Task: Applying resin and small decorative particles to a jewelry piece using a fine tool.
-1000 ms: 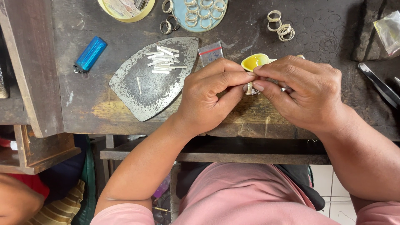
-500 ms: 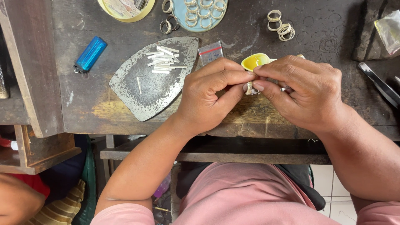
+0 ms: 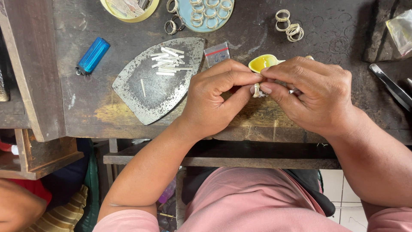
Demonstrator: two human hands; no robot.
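2 bare hands meet over the front edge of a dark, scarred workbench point(image 3: 343, 38), pinching 1 small silver ring point(image 3: 256, 90) between them. The left hand point(image 3: 216, 99) grips the ring from its side with thumb and forefinger, the other fingers curled in. The right hand point(image 3: 315, 94) closes on the same ring from the opposite side, fingertips pressed against it, so the ring sits upright between the 2 sets of fingertips, just above the bench top.

Just behind the fingertips lies a small yellow dish point(image 3: 262, 62), partly hidden by the right hand. Beside it, toward the left, rests a little clear plastic bag point(image 3: 217, 54). Further left sits a worn, iron-shaped metal plate point(image 3: 159, 92) carrying a heap of short silver strips point(image 3: 168, 63), with 1 strip lying apart on the plate.

A blue lighter point(image 3: 92, 56) lies near the bench's left side. At the far edge stand a pale blue tray of rings point(image 3: 209, 13), a yellow-rimmed dish point(image 3: 128, 8) and 3 loose rings point(image 3: 173, 23) between them. A cluster of 4 or so rings point(image 3: 288, 25) lies well apart to the right. Metal tweezers point(image 3: 390, 86) lie at the right edge, near a crumpled clear wrapper point(image 3: 401, 30). The person wears a pink shirt point(image 3: 253, 202).
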